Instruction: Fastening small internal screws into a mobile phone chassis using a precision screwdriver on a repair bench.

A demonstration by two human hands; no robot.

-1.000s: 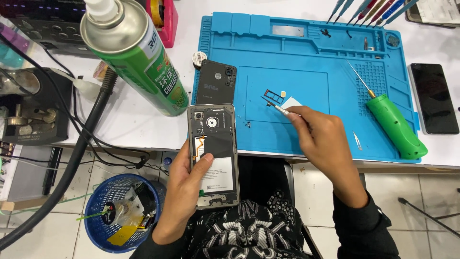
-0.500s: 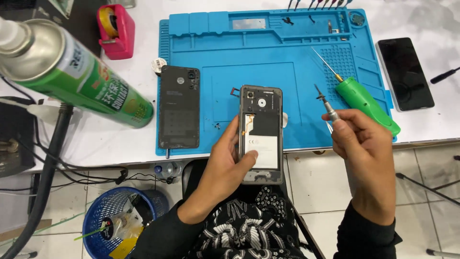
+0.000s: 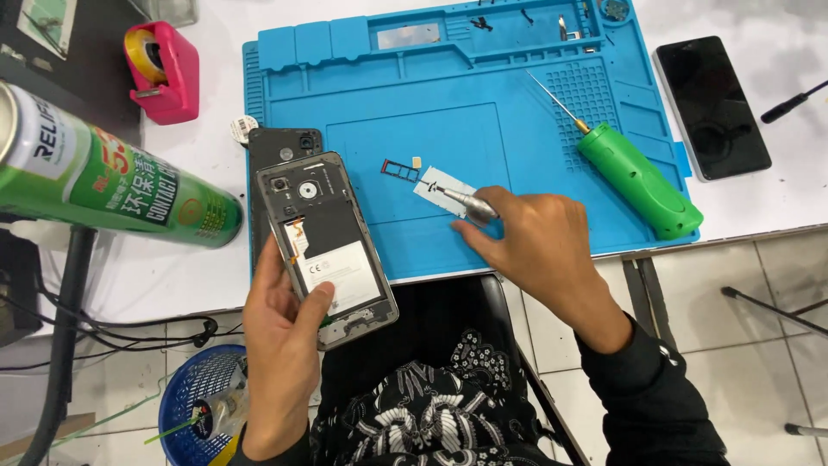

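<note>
Blue mat on my worktop, my left hand clamped on the opened phone over its near edge, my right hand pinching a silver screwdriver, tip on the mat, hands apart.

Green aerosol spray can: top cut off by left edge. Black phone back cover: lower part hidden behind opened, backless smartphone. Silver precision screwdriver: rear of handle hidden in right hand; tip too small to tell. Small parts in blue silicone repair mat compartments: too small to identify.
</note>
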